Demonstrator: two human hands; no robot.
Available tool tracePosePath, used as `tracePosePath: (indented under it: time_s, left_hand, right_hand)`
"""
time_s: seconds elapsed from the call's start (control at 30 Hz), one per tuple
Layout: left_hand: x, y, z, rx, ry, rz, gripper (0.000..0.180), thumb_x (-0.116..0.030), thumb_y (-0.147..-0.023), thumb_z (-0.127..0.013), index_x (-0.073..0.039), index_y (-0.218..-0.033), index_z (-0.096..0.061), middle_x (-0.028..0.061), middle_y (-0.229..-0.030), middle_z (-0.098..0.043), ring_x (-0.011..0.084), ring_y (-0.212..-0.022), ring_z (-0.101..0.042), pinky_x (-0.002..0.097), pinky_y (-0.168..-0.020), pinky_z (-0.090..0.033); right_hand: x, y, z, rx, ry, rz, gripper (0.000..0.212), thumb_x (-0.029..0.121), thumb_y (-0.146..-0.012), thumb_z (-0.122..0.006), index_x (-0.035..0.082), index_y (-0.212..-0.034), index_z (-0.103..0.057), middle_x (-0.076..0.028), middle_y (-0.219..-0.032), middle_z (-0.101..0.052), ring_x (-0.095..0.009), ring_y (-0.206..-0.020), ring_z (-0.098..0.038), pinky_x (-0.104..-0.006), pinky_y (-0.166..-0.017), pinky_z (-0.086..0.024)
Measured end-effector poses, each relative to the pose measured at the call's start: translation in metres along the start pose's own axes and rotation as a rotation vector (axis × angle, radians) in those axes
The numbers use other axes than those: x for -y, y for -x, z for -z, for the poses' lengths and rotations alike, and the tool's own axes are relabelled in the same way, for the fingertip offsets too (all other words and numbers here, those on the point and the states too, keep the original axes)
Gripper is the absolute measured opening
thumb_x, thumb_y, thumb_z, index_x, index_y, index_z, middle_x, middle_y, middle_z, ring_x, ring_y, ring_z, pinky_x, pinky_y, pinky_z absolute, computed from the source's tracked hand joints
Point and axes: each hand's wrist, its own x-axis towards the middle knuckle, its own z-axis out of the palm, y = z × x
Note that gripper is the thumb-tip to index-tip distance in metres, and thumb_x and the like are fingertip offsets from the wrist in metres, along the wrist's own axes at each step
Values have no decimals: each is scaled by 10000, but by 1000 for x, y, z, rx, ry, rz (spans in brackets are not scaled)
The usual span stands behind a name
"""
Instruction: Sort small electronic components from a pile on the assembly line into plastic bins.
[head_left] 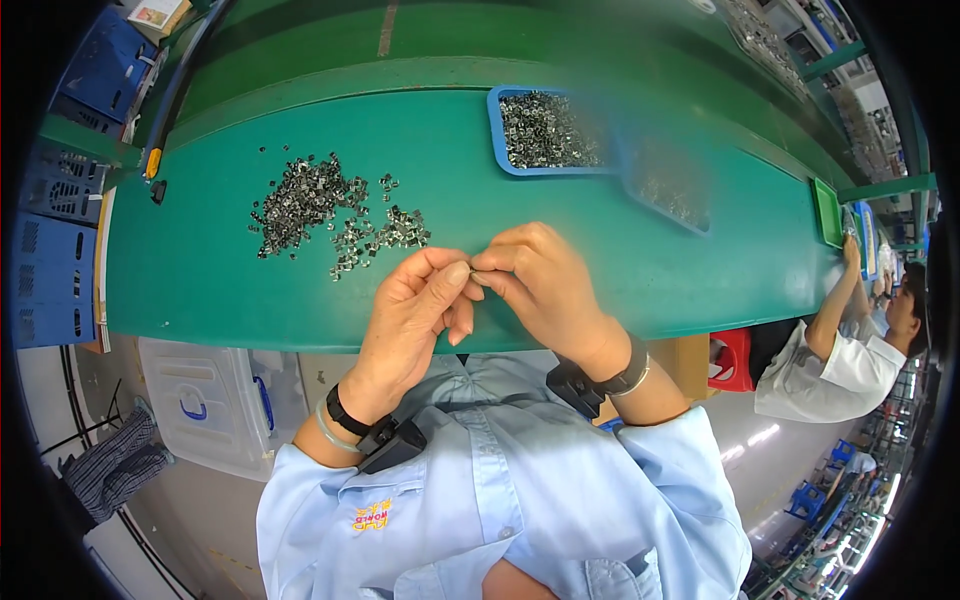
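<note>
While pinched between both hands (pixel 470 285) | tiny metal part (pixel 474 272) | above green table (pixel 600 250)

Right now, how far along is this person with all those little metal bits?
Hard to say what is finished: a loose pile of small metal pieces lies on the green table, and a blue tray holds many more. In hand: the left hand and right hand pinch one tiny piece between fingertips. Both heaps look large, so plenty seems left.

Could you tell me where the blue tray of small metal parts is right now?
In the head view, the blue tray sits on the green table, right of the loose metal parts.
</note>
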Motion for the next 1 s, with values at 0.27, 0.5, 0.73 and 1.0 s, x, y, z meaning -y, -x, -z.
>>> tracePosePath:
  time_s: [0.27, 0.5, 0.73, 1.0]
  left_hand:
    - [10, -4, 3, 70, 293, 110, 139, -179, -938, -539, -42, -955, -554, 48, -736, -577, 102, -534, -477, 235, -468, -353]
    - [18, -6, 7, 205, 368, 106, 145, -199, -937, -533, -55, -919, -519, 23, -708, -522, 93, -501, -427, 223, -426, -322]
    - [17, -4, 1, 145, 347, 135, 142, -201, -947, -523, -62, -934, -541, 49, -696, -567, 123, -518, -477, 253, -468, -339]
    - [16, -4, -1, 154, 346, 107, 144, -204, -945, -528, -61, -940, -547, 35, -700, -568, 121, -536, -494, 254, -469, -344]
  right_hand:
    - [5, 6, -2, -49, 6, -19, 201, 43, -728, -705, 87, -897, -605, -45, -862, -591, -232, -799, -585, -332, -656, -477]
    - [12, 12, -5, -110, -44, -24, 193, 12, -721, -706, 72, -873, -603, -54, -860, -599, -222, -786, -589, -320, -650, -484]
    - [13, 17, -8, -156, -82, -97, 202, -3, -721, -712, 71, -873, -600, -63, -849, -600, -216, -776, -591, -303, -636, -484]
    - [15, 18, -9, -209, -107, -99, 204, 3, -732, -712, 68, -887, -597, -73, -841, -606, -211, -752, -595, -296, -631, -484]
